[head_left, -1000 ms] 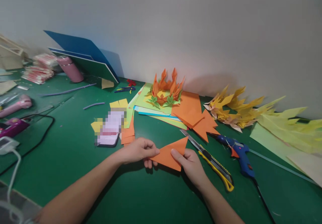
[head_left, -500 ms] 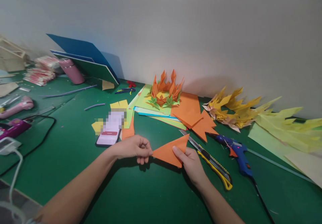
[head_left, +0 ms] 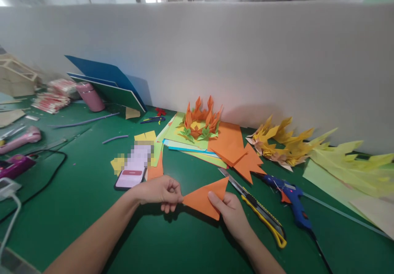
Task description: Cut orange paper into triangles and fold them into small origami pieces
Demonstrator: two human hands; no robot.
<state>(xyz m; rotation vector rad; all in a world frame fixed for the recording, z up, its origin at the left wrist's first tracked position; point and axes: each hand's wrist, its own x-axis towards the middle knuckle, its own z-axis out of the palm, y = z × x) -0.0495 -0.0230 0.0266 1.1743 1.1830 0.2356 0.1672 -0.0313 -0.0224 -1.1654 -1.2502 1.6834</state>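
Note:
An orange paper triangle is held just above the green table between both hands. My left hand pinches its left corner with fingers closed. My right hand grips its lower right edge, thumb on top. A yellow utility knife lies right beside my right hand. More orange paper pieces lie behind the triangle.
A blue glue gun with cable lies right of the knife. A phone lies left of my left hand. An orange folded flower, coloured sheets, yellow folded shapes, pink tools and boards line the grey partition.
My left hand has slid from over the triangle's left part out to its tip. The camera has tilted up, showing the partition's top.

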